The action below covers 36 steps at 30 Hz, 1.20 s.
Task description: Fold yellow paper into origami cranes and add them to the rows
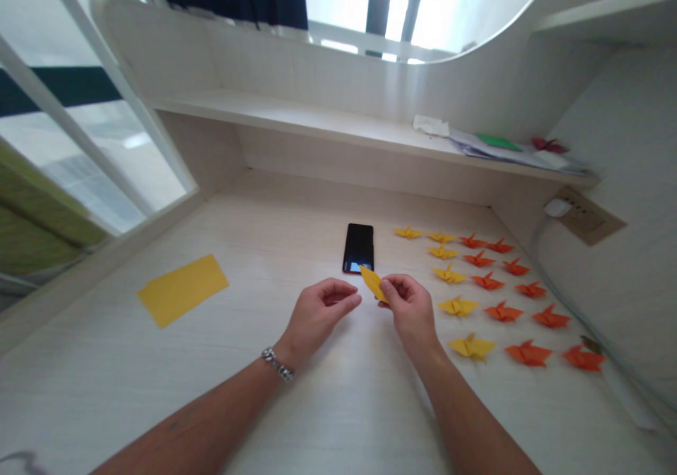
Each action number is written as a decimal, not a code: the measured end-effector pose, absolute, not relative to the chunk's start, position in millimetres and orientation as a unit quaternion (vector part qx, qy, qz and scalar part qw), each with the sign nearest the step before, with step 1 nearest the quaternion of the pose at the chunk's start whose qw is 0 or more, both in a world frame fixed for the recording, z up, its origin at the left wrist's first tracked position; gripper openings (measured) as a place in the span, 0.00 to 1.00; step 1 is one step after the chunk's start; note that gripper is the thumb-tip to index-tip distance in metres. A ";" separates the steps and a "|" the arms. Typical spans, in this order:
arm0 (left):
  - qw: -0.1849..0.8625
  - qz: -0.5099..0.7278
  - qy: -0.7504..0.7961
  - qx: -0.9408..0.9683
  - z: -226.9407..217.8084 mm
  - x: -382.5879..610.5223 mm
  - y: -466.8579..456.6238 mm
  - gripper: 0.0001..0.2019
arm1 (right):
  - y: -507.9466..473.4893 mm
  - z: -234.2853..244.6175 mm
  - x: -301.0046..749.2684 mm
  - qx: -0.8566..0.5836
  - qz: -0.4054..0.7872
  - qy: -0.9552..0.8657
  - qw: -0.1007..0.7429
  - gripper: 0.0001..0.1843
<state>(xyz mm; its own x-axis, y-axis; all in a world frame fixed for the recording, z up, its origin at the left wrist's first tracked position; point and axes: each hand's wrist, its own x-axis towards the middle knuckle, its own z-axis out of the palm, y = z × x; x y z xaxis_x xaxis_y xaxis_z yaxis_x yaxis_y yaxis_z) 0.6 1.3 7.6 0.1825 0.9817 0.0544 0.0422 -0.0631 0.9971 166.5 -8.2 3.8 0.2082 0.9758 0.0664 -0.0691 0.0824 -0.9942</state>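
My right hand (412,309) pinches a folded piece of yellow paper (373,282) between thumb and fingers. The paper is narrow and pointed, and its tip reaches up and left to the lower edge of the phone in this view. Just left of it is my left hand (322,313), its fingers curved and a small gap between thumb and forefinger. Nothing shows in that hand, and it does not touch the paper. A metal chain bracelet (278,364) circles the left wrist.
A black phone (358,246) lies beyond my hands. Yellow paper sheets (183,290) lie at the left. Rows of yellow paper cranes (458,306) and orange paper cranes (503,312) cover the right side. A cable (571,306) runs along the right wall below a shelf (338,128).
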 end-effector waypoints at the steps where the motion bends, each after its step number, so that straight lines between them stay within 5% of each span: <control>1: 0.514 0.447 0.447 0.580 6.4 2.4 -0.8 0.12 | -9.2 4.2 164.9 -0.505 0.442 -0.443 0.595 0.12; 36: 0.479 0.491 0.453 0.569 7.9 5.0 -6.2 0.09 | -20.7 3.5 144.4 -0.532 0.364 -0.499 0.579 0.08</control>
<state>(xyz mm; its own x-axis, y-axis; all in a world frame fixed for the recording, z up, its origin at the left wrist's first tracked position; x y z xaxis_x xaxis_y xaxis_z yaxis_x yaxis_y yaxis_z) 5.0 -6.2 7.9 0.1062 0.9865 0.1244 0.0447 -0.1297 0.9905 144.4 -20.7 3.5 0.2358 0.9529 0.1905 0.1092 0.1688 -0.9796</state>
